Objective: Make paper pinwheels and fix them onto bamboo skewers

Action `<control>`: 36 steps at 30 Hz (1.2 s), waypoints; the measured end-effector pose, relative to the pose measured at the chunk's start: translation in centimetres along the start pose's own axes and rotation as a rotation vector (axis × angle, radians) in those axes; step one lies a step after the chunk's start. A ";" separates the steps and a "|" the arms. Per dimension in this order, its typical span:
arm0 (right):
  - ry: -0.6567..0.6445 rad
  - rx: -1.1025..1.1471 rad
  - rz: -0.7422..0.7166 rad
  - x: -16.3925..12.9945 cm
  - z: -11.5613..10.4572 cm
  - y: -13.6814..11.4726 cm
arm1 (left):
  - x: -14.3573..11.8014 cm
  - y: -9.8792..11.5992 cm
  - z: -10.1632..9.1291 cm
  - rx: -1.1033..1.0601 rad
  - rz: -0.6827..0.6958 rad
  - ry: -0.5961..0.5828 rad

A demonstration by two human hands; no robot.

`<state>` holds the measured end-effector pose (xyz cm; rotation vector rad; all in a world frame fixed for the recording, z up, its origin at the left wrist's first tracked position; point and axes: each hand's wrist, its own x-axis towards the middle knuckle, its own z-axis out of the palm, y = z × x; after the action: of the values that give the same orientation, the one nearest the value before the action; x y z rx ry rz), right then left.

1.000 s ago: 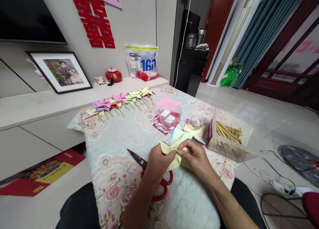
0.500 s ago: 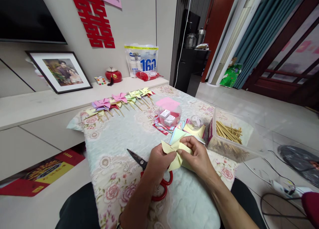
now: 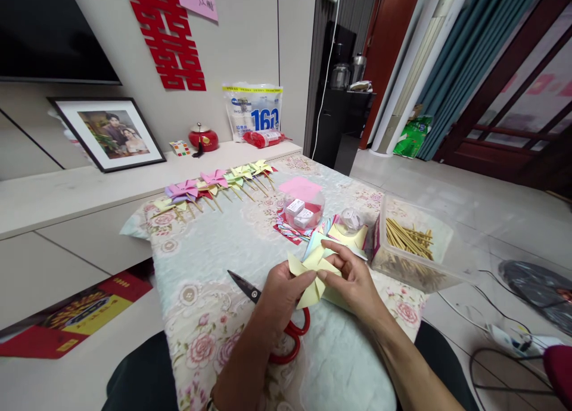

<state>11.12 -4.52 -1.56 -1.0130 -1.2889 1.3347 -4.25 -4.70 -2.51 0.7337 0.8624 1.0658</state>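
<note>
Between my two hands is a pale yellow paper pinwheel (image 3: 314, 289), its blades folded in toward the centre. My left hand (image 3: 282, 292) grips it from the left, with the thumb pressed near the middle. From the right, my right hand (image 3: 357, 277) pinches it, thumb also at the centre and fingers on the upper blade. Red-handled scissors (image 3: 289, 342) lie partly under my left forearm, blades spread apart and pointing to the upper left. Just beyond the pinwheel, light blue paper (image 3: 314, 242) rests on the cloth.
Finished pinwheels on sticks (image 3: 214, 180) lie in a row at the far left. A round clear container (image 3: 304, 211) holds small white boxes, near pink paper (image 3: 300, 186). A small clear tub (image 3: 351, 219) and a plastic bin (image 3: 409, 268) of thin sticks (image 3: 409, 238) stand to the right.
My right fingers have shifted up along the upper blade, and the pinwheel's blades show more spread. Both thumbs stay at its centre. The view has tilted slightly.
</note>
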 end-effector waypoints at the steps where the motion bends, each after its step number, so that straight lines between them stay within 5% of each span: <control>1: -0.007 0.001 -0.011 0.0 0.0 0.0 | 0.1 -0.1 -0.1 0.000 0.012 0.019; 10: -0.005 -0.028 -0.087 0.0 0.0 0.7 | 0.2 0.0 0.3 -0.044 0.082 0.189; 21: 0.162 -0.523 -0.363 0.1 -0.5 0.8 | 0.1 0.0 0.8 -0.093 0.061 0.177; 36: 0.207 -0.663 -0.633 0.0 -0.2 0.5 | -0.1 0.0 1.1 -0.049 0.044 0.151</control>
<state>11.26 -4.46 -2.03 -1.0089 -1.7393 0.3090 -3.32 -4.89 -2.03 0.6398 0.9495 1.1892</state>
